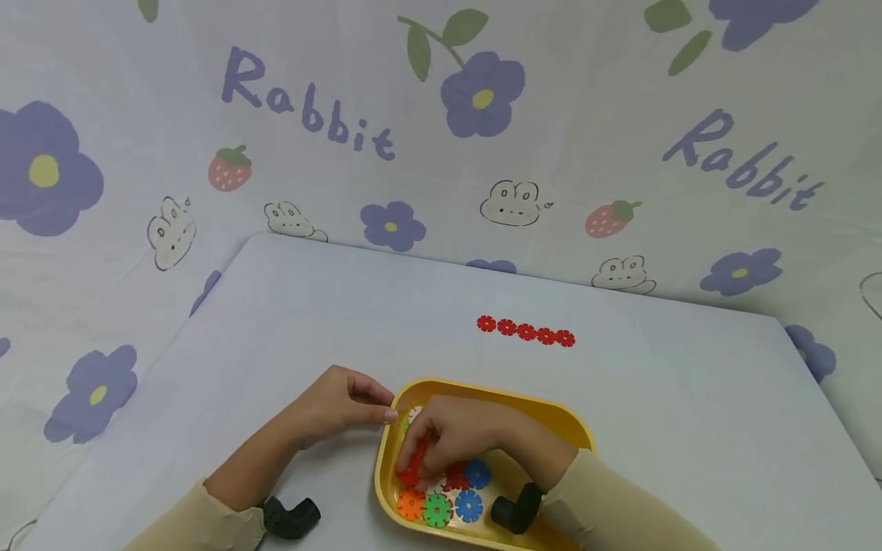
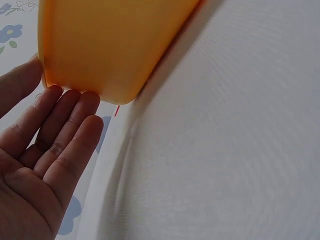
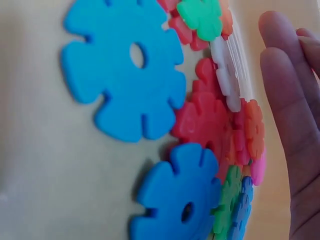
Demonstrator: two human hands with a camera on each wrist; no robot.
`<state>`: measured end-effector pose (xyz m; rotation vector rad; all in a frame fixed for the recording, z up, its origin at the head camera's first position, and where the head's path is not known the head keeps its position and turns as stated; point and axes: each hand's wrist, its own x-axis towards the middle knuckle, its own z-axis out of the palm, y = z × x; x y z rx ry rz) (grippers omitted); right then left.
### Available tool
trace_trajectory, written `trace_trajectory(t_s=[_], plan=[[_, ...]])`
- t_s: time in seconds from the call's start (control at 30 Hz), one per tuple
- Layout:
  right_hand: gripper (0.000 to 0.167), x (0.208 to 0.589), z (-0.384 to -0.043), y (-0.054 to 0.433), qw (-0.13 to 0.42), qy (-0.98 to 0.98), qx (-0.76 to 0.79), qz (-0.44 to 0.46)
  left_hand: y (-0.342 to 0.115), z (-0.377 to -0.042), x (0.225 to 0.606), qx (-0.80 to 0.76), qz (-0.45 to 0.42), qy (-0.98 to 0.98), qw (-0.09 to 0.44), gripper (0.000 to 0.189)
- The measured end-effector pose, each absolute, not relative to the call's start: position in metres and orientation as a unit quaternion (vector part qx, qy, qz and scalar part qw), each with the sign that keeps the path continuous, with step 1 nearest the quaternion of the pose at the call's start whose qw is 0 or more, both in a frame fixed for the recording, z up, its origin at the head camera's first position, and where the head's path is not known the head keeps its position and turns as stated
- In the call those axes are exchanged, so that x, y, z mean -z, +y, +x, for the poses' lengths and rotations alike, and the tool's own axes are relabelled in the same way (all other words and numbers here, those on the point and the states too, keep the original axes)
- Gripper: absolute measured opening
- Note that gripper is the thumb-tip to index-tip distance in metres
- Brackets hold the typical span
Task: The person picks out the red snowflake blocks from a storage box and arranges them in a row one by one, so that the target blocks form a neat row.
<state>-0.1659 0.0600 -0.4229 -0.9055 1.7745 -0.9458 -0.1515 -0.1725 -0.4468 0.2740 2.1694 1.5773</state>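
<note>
My left hand (image 1: 347, 405) is at the left end of a yellow plastic tray (image 1: 475, 386), pinching its rim between thumb and fingers. In the left wrist view the fingertips touch the outside of the tray wall (image 2: 110, 45). Inside the tray, my right hand (image 1: 451, 432) reaches down over notched plastic flower discs, with a red disc (image 1: 411, 471) showing between its thumb and fingers; I cannot tell whether it is gripped. Close by lie an orange disc (image 1: 411, 504), a green disc (image 1: 437, 510) and blue discs (image 3: 127, 70). The right wrist view shows the fingers (image 3: 280, 90) beside the pile.
Beyond the tray, several red flower discs (image 1: 527, 332) lie in a row on the white tabletop (image 1: 331, 306). A patterned cloth (image 1: 441, 168) hangs behind the table. Black wrist devices (image 1: 292, 519) sit at both cuffs, the right one over the tray.
</note>
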Motion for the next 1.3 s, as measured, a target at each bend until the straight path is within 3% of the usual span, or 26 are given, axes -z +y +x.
trace_trajectory(t_s=[0.33, 0.63, 0.87, 1.07, 1.3], plan=[[0.025, 0.421, -0.169, 0.064, 0.405, 0.747, 0.37, -0.376, -0.173, -0.152, 0.448, -0.571, 0.104, 0.783, 0.221, 0.034], [0.009, 0.419, -0.171, 0.064, 0.364, 0.733, 0.42, -0.392, -0.173, -0.151, 0.448, -0.567, 0.118, 0.786, 0.214, 0.031], [0.008, 0.417, -0.171, 0.063, 0.395, 0.709, 0.456, -0.365, -0.173, -0.151, 0.448, -0.568, 0.124, 0.785, 0.212, 0.03], [0.008, 0.41, -0.171, 0.065, 0.346, 0.748, 0.428, -0.371, -0.173, -0.151, 0.446, -0.57, 0.117, 0.784, 0.218, 0.032], [0.023, 0.392, -0.172, 0.072, 0.32, 0.751, 0.506, -0.278, -0.172, -0.15, 0.445, -0.572, 0.106, 0.783, 0.222, 0.032]])
